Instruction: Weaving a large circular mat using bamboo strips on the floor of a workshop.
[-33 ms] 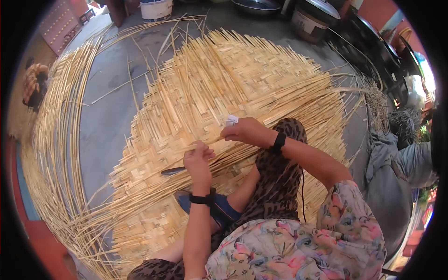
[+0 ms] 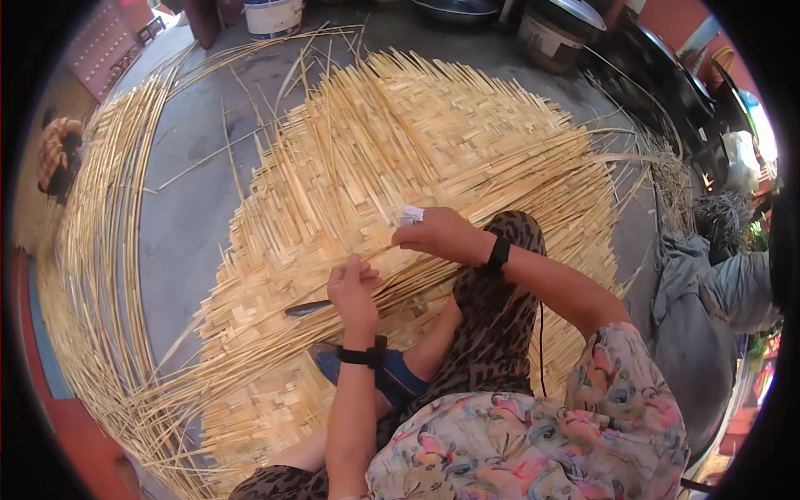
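A large woven reed mat lies on the floor beneath me, with many loose strips sticking out along its edges. Both hands hover just above its middle. My left hand is closed, thumb and fingers pinched on a thin reed strip that spans toward the other hand. That same strip is pinched by my right hand, which has a white wrap on one finger. Just left of my left hand a dark, flat blade-like tool rests on the reeds; its other end is hidden.
Long loose reeds lie in a bundle on the grey floor at left. A white bucket, a dark basin and a lidded pot stand at the back. Grey cloth lies at right. Another person is at far left.
The view has shifted very slightly. Both hands keep almost the same pose on the strip.
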Motion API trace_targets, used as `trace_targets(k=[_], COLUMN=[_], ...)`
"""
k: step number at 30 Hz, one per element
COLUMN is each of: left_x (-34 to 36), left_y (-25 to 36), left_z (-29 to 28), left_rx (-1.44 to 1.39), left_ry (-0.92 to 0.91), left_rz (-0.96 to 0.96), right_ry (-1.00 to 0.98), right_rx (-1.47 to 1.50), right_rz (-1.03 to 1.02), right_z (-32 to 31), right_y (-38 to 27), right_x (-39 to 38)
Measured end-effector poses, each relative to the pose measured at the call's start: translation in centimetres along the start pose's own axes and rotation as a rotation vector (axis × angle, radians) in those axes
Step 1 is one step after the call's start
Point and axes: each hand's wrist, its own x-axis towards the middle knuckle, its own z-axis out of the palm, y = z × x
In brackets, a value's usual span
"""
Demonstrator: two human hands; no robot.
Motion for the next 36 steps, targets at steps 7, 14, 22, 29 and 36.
trace_targets(k=[7, 14, 22, 29, 36], left_x=[3.0, 11.9, 25.7, 27.0, 27.5], left_y=[-3.7, -3.8, -10.9, -11.8, -7.9], left_z=[3.5, 6.9, 11.4, 12.7, 14.1], left_rx=[0.111, 0.348, 0.878, 0.430, 0.606], left_ry=[0.221, 0.070, -0.132, -0.071, -0.325], left_rz=[-0.025, -0.110, -0.480, -0.462, -0.657], right_ry=[-0.617, 0.133, 0.357, 0.246, 0.139], right_rx=[0.548, 0.981, 0.250, 0.583, 1.236], right_rz=[0.605, 0.801, 0.597, 0.922, 1.113], right_z=[-4.1, -7.4, 5.4, 7.4, 2.9], right_y=[3.7, 20.4, 32.4, 34.7, 31.4], right_x=[-2.7, -5.8, -1.5, 2.1, 4.1])
